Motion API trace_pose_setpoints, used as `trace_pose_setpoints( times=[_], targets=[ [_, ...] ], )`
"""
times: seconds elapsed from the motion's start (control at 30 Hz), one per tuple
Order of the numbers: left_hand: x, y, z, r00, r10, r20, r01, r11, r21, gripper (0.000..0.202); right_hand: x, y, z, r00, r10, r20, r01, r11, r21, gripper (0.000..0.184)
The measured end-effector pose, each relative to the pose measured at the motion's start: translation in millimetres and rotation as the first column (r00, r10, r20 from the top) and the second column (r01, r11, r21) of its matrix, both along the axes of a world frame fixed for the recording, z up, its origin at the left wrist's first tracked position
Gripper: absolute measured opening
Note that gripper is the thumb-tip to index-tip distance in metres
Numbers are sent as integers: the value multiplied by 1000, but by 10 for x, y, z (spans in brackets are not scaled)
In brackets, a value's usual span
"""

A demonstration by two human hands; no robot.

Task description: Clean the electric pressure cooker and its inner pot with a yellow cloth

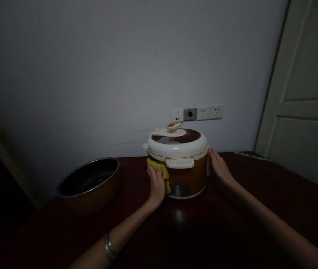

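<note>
An electric pressure cooker (190,178) with a brown body and a cream lid (179,149) stands upright on the dark red table (181,231). My left hand (156,186) presses a yellow cloth (163,172) against the left side of its body, fingers bent over the cloth. On the opposite side, my right hand (220,166) rests with stretched fingers at the cooker's edge; its fingertips are partly hidden behind it. The lid is closed, with a cream and brown knob (173,127) on top.
Left on the table lies a wide round pan (91,198), brown outside and dark inside. Behind the cooker, wall sockets (209,112) and a switch plate (190,114) sit on the grey wall. A panelled door (307,108) stands at the right.
</note>
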State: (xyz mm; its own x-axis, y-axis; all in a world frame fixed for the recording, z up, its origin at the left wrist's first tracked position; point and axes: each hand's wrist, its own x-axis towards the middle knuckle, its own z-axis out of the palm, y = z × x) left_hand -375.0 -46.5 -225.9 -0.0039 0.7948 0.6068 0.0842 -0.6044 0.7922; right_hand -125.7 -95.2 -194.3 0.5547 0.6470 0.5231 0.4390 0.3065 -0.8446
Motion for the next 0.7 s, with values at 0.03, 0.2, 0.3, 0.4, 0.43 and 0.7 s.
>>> trace_pose_setpoints(
  times=[0.03, 0.2, 0.3, 0.4, 0.43, 0.7],
  targets=[
    [21, -9, 107, 999, 37, 3, -37, 999, 34, 60, -5, -5, 3, 1000, 6, 4, -6, 1000, 11, 56],
    [45, -38, 59, 961, 216, -174, -144, 924, 355, 63, 3, -22, 14, 999, 21, 29, -21, 1000, -12, 59],
    [-28, -57, -265, 854, 376, -360, -95, 793, 602, 74, -2, -28, 21, 1000, 24, 16, -24, 999, -37, 61],
    [-137, -37, -425, 677, 527, -514, 186, 552, 813, 81, -18, -32, 18, 1000, 23, 12, -22, 999, -33, 62],
    [-166, -32, -413, 605, 571, -555, 320, 465, 826, 79, -21, -32, 14, 1000, 22, 11, -22, 999, -31, 63],
    [181, -340, -22, 375, 764, -525, 706, 132, 696, 46, -6, 8, -22, 1000, 18, 0, -18, 1000, -26, 61]
  ],
)
